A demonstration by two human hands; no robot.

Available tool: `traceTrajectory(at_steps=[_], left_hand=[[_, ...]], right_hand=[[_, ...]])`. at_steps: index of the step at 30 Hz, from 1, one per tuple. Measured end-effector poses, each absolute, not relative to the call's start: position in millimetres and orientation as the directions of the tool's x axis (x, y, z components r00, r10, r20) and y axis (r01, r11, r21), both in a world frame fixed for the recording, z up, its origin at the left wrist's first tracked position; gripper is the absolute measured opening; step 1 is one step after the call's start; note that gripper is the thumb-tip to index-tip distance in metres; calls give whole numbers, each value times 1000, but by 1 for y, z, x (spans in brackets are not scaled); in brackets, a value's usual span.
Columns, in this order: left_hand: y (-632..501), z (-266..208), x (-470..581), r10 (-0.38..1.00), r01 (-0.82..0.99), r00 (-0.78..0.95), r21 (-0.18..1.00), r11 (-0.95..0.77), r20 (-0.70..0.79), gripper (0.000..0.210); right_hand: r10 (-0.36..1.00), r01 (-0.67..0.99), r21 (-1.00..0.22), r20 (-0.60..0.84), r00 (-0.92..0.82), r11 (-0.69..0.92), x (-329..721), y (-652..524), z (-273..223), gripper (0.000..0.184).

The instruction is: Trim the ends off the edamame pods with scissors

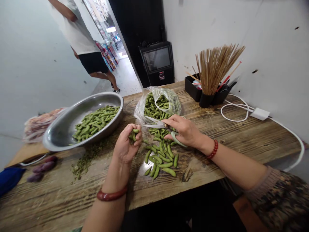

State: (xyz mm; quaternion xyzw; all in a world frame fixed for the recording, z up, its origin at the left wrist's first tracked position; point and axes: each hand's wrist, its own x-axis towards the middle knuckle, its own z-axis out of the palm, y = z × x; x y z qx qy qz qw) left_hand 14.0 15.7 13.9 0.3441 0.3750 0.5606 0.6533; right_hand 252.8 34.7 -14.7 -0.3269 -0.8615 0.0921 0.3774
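Observation:
My left hand [127,144] is closed around a few edamame pods [134,133], whose green shows between the fingers. In my right hand [184,132] is a pair of scissors [155,123], with its blades parted and pointing left toward my left hand. Below and between the hands, loose edamame pods [164,158] lie spread on the wooden table. They trail from the mouth of a clear plastic bag [173,100] filled with more pods. To the left, a tilted steel basin [58,135] holds a heap of green pods [96,122].
Small green trimmings [84,164] lie by the basin. Purple oblong items [43,169], a blue cloth [12,178] and a bagged pinkish item [40,125] are at left. Skewers [217,67] in a black holder, a white cable [235,119] and a person [82,38] stand further off.

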Motion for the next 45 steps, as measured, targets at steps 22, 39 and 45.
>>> traceTrajectory(at_steps=[22,39,45], left_hand=[[26,-7,-14,920,826,379,412,-386,103,13],[11,1,28,998,10,10,998,57,-57,25],[10,-3,32,995,9,85,999,42,-42,20]], right_hand=[[658,502,-428,539,-526,752,251,37,-19,42],[643,391,-520,508,-573,759,245,34,-24,63],[621,344,-542,490,-612,767,242,31,-22,62]])
